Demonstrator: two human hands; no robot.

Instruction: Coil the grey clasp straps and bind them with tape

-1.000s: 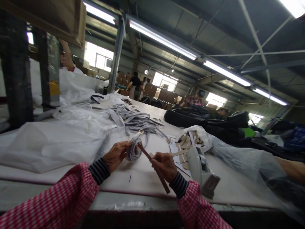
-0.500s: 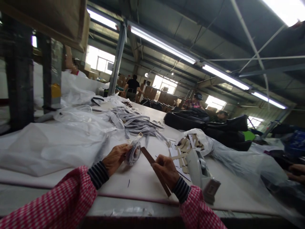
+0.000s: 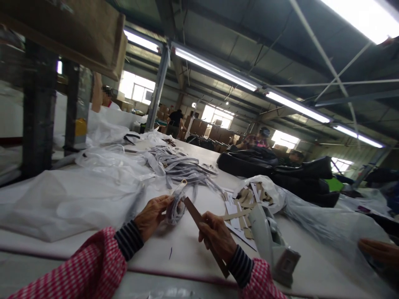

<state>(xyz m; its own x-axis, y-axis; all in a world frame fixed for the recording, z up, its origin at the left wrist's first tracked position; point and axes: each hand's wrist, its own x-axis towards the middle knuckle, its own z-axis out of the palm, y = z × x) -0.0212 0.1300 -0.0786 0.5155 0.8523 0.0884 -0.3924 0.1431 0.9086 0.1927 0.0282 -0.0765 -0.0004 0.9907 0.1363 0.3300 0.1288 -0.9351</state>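
Observation:
My left hand point(image 3: 153, 218) is closed on the edge of a coiled grey strap point(image 3: 175, 211), held up over the white tabletop. A gold-coloured buckle point(image 3: 183, 182) sticks out at the coil's top. My right hand point(image 3: 217, 236) grips a flat brown strip point(image 3: 197, 214) around its middle. The strip slants, its upper end close beside the coil and its lower end down by my right wrist. Behind the coil lies a loose heap of grey straps point(image 3: 183, 164).
Right of my right hand stands a grey device like a tape dispenser point(image 3: 271, 245). Behind it are card strips point(image 3: 238, 211) and a plastic bag of brown pieces point(image 3: 257, 193). Black bags point(image 3: 249, 162) lie farther back. White sheeting point(image 3: 71, 203) covers the left. Another person's hand point(image 3: 378, 250) is at the right edge.
My view has tilted slightly up, so the table sits a little lower. Both hands keep their holds, the coil and strip still close together. The other person's hand at right has come farther into view.

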